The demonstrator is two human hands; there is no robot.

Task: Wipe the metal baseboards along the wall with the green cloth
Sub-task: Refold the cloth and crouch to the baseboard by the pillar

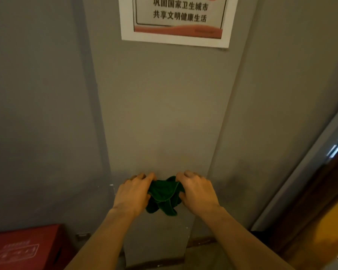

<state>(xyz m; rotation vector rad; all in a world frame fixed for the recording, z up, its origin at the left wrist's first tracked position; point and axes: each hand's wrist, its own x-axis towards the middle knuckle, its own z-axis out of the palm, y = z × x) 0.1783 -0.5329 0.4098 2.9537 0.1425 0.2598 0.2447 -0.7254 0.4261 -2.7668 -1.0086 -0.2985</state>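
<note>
Left hand (134,193): lower centre of frame, fingers curled shut on the left edge of the green cloth (163,195), knuckles up.
Right hand (197,191): just right of it, fingers closed on the cloth's right edge; thumb tucked under the fabric.
Cloth: bunched and crumpled between the two hands, folds hanging below them, held in front of the grey pillar face (164,114).
Baseboard (154,265): dark strip at the foot of the pillar, bottom centre, partly hidden by the forearms; a further stretch (201,241) runs to the right. Material cannot be told at this sharpness. Cloth is well above it, not touching.
Notice (176,20): white sheet with Chinese text and a red band, top centre, on the pillar.
Red box (25,248): lower left corner, against the recessed wall.
Door frame (300,172): grey, slanting down the right side; dark wood and a yellow surface beyond it.
</note>
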